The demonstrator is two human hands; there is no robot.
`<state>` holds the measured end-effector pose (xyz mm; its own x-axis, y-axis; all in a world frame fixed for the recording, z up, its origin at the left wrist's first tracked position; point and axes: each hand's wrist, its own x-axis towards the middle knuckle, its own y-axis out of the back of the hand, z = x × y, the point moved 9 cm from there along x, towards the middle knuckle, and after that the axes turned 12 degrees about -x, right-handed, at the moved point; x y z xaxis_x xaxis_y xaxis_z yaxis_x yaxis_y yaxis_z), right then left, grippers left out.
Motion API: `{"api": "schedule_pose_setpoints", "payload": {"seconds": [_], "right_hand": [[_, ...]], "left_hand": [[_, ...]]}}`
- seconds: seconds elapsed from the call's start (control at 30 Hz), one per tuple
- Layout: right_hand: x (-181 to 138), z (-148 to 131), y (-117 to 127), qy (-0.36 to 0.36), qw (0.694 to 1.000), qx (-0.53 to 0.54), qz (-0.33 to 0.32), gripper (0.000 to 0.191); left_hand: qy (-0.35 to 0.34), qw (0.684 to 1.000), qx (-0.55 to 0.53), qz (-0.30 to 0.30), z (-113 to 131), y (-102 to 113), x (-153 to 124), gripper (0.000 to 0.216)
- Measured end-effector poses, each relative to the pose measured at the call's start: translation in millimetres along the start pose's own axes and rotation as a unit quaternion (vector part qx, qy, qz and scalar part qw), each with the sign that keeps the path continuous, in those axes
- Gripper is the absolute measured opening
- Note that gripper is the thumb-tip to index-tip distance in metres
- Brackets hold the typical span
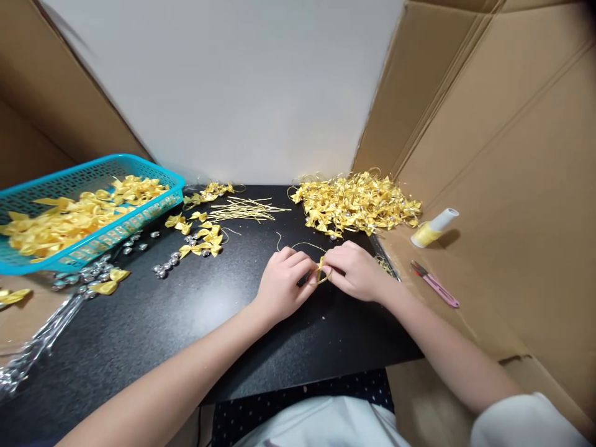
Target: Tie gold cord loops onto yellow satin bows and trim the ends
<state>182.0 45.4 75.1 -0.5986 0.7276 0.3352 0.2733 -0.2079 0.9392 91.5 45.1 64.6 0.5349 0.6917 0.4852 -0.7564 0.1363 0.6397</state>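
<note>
Over the black tabletop (223, 347), my left hand (287, 279) and my right hand (356, 271) meet with their fingertips pinched together. Between them runs a thin gold cord (321, 282), bent into a small loop. A bit of yellow shows at the pinch, but the fingers hide most of it. Loose cord ends curl up behind the knuckles. To the left of my left hand lie several yellow ribbon bows (212, 236) and small silver bells (167, 264). Beyond them, straight lengths of gold cord (246, 210) are bunched.
A blue basket (179, 186) of yellow bows stands at left, near more bells and silver strands (46, 338). Bows with cords form a heap (358, 202) at back right. On the cardboard at right are a white cone spool (440, 222) and pink thread snips (437, 287).
</note>
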Motion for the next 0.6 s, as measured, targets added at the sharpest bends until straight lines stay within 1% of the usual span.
{"api": "schedule_pose_setpoints", "payload": {"seconds": [0.07,0.13,0.2,0.33,0.4,0.47,0.53,0.6], "right_hand": [[0.9,9.8,-4.0,-0.029,0.992,0.121,0.017,0.024],[-0.3,20.4,-12.6,-0.082,0.966,0.245,0.029,0.025],[-2.4,25.6,-23.9,-0.123,0.929,0.349,0.032,0.026],[-6.2,26.4,-41.5,-0.164,0.844,0.509,0.041,0.026],[-8.2,26.3,-48.6,-0.184,0.804,0.564,0.043,0.024],[-9.9,26.4,-54.2,-0.2,0.778,0.595,0.039,0.024],[-11.3,26.5,-57.6,-0.207,0.771,0.601,0.032,0.025],[-12.4,27.2,-58.5,-0.208,0.775,0.596,0.03,0.026]], "left_hand": [[0.025,0.999,-0.047,-0.008,-5.1,1.3,1.4,0.016],[0.065,0.991,-0.114,-0.013,-12.1,1.4,2.2,0.017],[0.103,0.979,-0.174,-0.021,-18.4,-0.7,2.0,0.019],[0.147,0.95,-0.272,-0.034,-25.9,-8.5,0.1,0.023],[0.169,0.929,-0.329,-0.032,-29.4,-13.3,-1.9,0.023],[0.192,0.904,-0.381,-0.028,-32.3,-17.7,-4.1,0.022],[0.206,0.885,-0.418,-0.022,-33.6,-20.2,-5.6,0.022],[0.204,0.876,-0.437,-0.013,-32.6,-19.1,-5.6,0.023]]}}
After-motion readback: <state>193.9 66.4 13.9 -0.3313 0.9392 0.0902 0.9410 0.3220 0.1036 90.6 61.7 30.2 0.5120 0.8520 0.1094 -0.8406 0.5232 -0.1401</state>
